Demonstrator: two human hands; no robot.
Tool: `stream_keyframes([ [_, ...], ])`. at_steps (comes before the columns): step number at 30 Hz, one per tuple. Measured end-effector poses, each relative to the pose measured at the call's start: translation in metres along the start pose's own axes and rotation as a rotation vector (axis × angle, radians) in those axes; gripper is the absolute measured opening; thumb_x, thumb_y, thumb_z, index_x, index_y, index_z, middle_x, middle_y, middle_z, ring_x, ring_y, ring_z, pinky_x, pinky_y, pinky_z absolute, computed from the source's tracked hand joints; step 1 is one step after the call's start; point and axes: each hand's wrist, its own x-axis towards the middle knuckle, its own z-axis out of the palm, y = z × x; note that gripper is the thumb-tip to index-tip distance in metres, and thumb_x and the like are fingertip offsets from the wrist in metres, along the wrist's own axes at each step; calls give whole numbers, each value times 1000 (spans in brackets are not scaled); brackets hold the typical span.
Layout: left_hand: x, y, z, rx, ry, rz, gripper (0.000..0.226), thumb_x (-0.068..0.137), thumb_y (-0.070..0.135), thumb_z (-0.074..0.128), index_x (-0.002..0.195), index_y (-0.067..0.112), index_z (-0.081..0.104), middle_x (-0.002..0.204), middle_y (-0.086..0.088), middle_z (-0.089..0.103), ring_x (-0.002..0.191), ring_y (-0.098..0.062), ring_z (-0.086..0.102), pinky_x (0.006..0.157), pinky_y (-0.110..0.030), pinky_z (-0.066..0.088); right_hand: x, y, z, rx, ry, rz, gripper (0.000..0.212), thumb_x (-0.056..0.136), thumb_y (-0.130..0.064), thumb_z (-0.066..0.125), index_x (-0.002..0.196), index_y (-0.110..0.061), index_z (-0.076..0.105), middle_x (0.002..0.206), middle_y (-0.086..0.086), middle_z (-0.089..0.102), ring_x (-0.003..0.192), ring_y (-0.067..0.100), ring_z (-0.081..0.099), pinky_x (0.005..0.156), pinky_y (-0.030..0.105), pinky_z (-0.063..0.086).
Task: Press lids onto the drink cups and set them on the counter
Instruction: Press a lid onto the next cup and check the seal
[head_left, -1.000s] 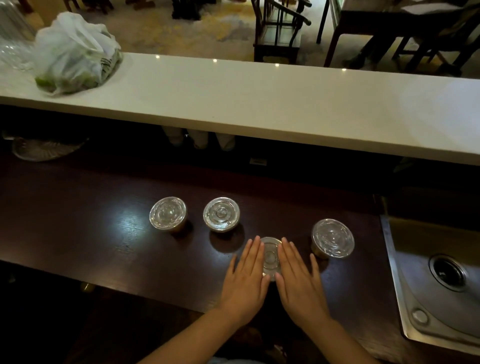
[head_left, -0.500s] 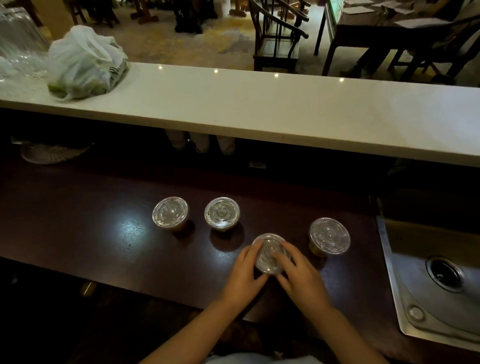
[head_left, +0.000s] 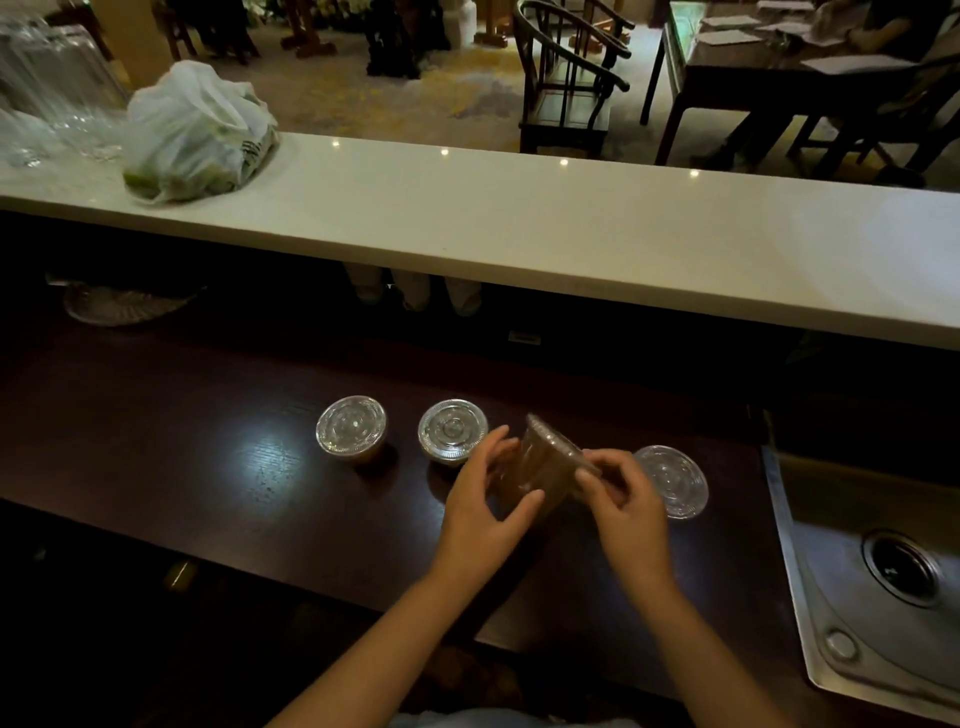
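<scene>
While both hands hold it above the dark wooden worktop (head_left: 171, 457), the lidded cup (head_left: 540, 467) is tilted, its clear lid (head_left: 558, 441) facing up and away toward the right. The left hand (head_left: 480, 501) wraps the brown body of the cup from the left, thumb low near the base and fingers along the far side. The right hand (head_left: 626, 506) pinches the lid's rim on the right side with thumb and fingertips. Whether the cup's base touches the worktop cannot be told.

Three other lidded cups stand upright on the worktop. The leftmost cup (head_left: 351, 428) and the second cup (head_left: 452, 430) stand just beside each other, left of the held one; the left hand's fingers partly overlap the second cup's right edge. The far right cup (head_left: 675, 480) stands just behind the right hand, near the steel sink (head_left: 852, 634).

Beyond the worktop, higher up, runs the white counter (head_left: 519, 228). A white plastic bag (head_left: 195, 130) with something green inside lies at its left end, next to clear plastic wrapping (head_left: 47, 98).
</scene>
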Motion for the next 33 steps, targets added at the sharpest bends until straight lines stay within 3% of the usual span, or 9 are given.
stream_keyframes([
  [3,-5,5,-12,126,-50,175,61,79,30,62,135,20,39,138,2,45,129,-11,41,105,-30,39,-4,-8,11,312,87,252,9,90,-5,52,90,-13,56,91,8,63,81,22,65,64,26,57],
  [5,-11,8,-16,139,-76,231,61,82,28,59,137,13,36,144,-2,39,134,-13,35,109,-27,32,-7,-8,15,405,105,384,8,93,-11,48,98,-9,53,91,10,63,76,26,65,60,29,57],
  [9,-14,13,-19,165,-141,256,64,86,27,53,143,18,26,151,-4,27,140,-13,23,112,-21,23,-13,2,19,201,70,421,13,94,-18,48,98,-9,58,81,6,63,56,13,56,47,20,39],
  [12,-12,14,-27,247,-248,315,64,86,26,54,143,28,26,156,-5,13,142,-14,17,112,-18,20,-16,5,21,183,60,421,15,94,-17,48,87,-12,60,77,5,62,66,13,53,56,20,40],
  [15,-11,13,-35,458,-303,433,64,87,28,56,143,25,28,157,-3,6,145,-22,7,115,-30,17,-20,7,25,436,15,590,16,95,-17,44,92,-11,58,83,9,66,76,18,62,71,27,48],
  [19,-8,12,-41,721,-329,552,66,86,34,56,145,20,28,156,-2,18,145,-21,7,115,-49,15,-25,11,28,663,8,731,16,95,-16,45,93,-11,59,73,6,72,66,15,69,58,25,55],
  [28,-6,11,-40,771,-404,561,67,86,37,57,144,18,30,153,3,25,143,-12,12,115,-44,17,-30,20,29,756,-2,866,21,94,-15,46,109,-7,57,79,12,72,67,19,70,55,25,56],
  [33,-6,11,-35,713,-370,530,68,85,35,57,144,18,29,154,3,24,144,-13,12,115,-44,21,-27,19,26,722,67,813,21,93,-14,47,111,-6,56,84,14,70,64,18,69,53,25,55],
])
